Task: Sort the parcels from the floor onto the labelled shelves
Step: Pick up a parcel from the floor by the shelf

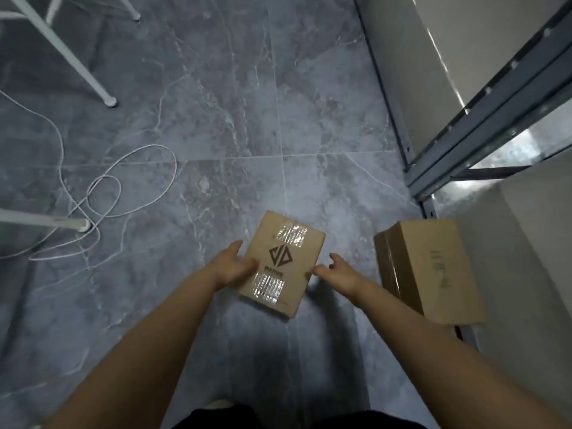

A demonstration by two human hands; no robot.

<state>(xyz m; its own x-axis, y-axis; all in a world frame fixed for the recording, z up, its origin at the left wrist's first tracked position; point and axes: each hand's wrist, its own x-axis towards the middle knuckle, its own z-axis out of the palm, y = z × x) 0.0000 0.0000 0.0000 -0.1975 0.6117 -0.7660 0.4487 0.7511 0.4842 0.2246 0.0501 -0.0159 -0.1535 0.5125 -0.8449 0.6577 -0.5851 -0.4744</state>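
A small cardboard parcel with a dark diamond logo and two strips of clear tape is low over the grey floor, between my hands. My left hand grips its left edge, thumb on top. My right hand touches its right edge with fingers spread. A larger cardboard parcel stands on the floor to the right, against the shelf unit. The metal shelf unit with white boards fills the right side; no labels on it can be read.
White cables loop across the grey marble floor on the left. White metal legs of a stand rise at the upper left, another leg at mid left. My dark clothing shows at the bottom edge.
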